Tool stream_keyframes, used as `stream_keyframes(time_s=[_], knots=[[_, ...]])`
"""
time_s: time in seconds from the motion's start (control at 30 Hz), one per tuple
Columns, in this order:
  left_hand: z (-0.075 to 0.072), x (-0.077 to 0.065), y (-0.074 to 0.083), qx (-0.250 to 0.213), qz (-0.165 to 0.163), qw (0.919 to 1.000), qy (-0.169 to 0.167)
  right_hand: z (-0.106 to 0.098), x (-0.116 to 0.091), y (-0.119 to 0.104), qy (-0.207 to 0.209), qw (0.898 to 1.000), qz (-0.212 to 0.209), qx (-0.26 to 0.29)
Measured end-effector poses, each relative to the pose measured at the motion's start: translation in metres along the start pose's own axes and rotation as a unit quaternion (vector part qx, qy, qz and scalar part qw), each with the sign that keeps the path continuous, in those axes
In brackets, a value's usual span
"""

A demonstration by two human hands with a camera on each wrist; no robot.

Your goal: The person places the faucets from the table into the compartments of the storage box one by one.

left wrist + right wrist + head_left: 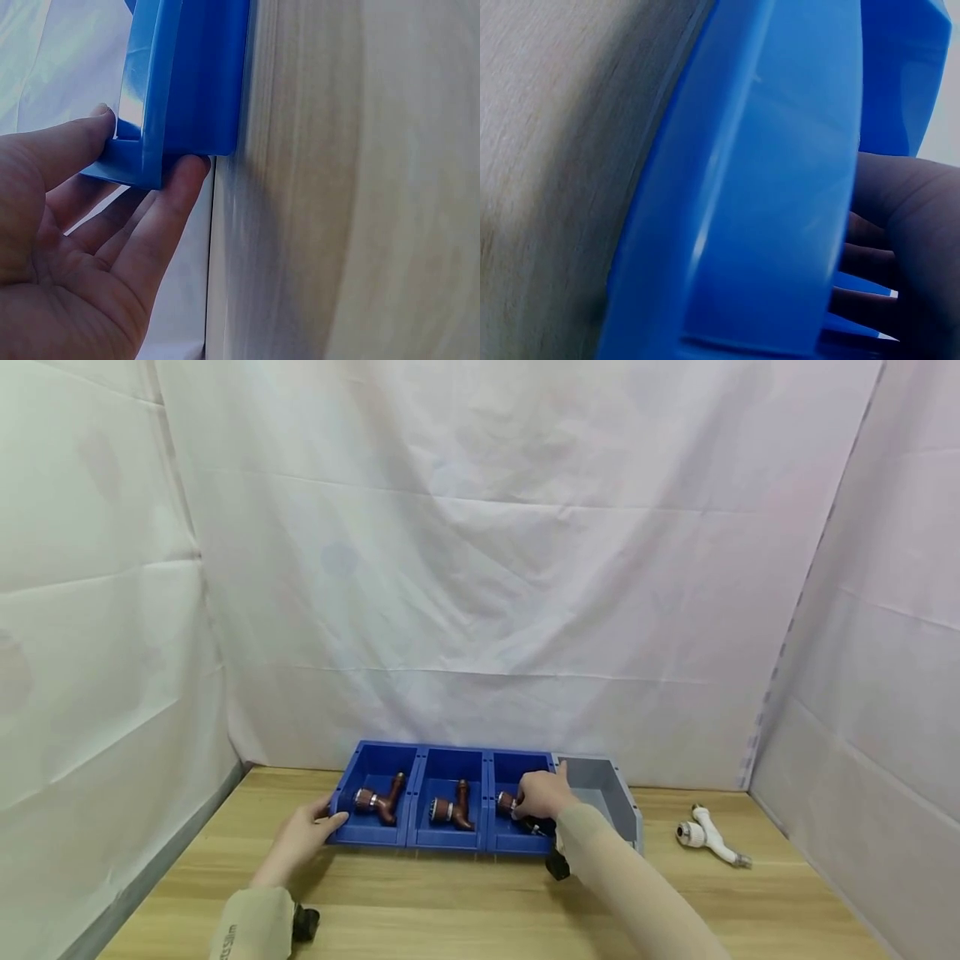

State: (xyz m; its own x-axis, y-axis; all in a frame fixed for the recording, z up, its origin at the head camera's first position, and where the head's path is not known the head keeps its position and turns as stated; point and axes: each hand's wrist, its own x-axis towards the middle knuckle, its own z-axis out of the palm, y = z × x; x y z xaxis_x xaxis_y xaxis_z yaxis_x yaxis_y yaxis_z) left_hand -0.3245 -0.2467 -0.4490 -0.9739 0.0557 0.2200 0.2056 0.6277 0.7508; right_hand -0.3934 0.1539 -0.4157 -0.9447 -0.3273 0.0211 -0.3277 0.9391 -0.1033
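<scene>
Three blue bins stand joined in a row. My left hand [303,833] grips the outer front corner of the leftmost blue bin [367,837], thumb on the rim and fingers along the outside, as the left wrist view shows. A brown faucet [386,808] lies in that bin. Another brown faucet [454,812] rests in the middle blue bin [442,839]. Over the third blue bin [513,842], my right hand [546,795] reaches in and holds a brown faucet [506,802], which it partly covers. In the right wrist view, the bin's front wall [780,187] hides the fingertips.
A grey bin [628,802] adjoins the row on the right, partly behind my right forearm. Farther right on the wooden table [435,902] lies a white faucet [712,839]. White cloth [480,568] hangs behind the bins and on both sides.
</scene>
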Motion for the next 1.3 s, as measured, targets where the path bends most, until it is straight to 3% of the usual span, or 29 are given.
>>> stream_keyframes(time_s=[0.37, 0.57, 0.8, 1.0, 1.3], knots=[[0.001, 0.0, -0.002, -0.013, -0.005, 0.9999, 0.0, -0.006, 0.004, 0.0, -0.008, 1.0, 0.015, 0.022], [0.0, -0.001, -0.004, -0.011, -0.017, 0.9998, -0.004, -0.012, 0.001, 0.0, 0.031, 0.998, -0.002, 0.057], [-0.002, -0.002, -0.004, -0.008, -0.007, 0.9999, -0.009, -0.032, -0.019, 0.006, 0.08, 0.99, -0.034, 0.108], [-0.001, -0.01, -0.008, -0.007, -0.013, 0.9998, -0.013, -0.051, -0.041, 0.026, 0.097, 0.982, -0.048, 0.153], [-0.01, -0.005, -0.005, -0.009, -0.01, 0.9998, -0.018, -0.077, -0.067, 0.066, 0.132, 0.975, -0.051, 0.171]])
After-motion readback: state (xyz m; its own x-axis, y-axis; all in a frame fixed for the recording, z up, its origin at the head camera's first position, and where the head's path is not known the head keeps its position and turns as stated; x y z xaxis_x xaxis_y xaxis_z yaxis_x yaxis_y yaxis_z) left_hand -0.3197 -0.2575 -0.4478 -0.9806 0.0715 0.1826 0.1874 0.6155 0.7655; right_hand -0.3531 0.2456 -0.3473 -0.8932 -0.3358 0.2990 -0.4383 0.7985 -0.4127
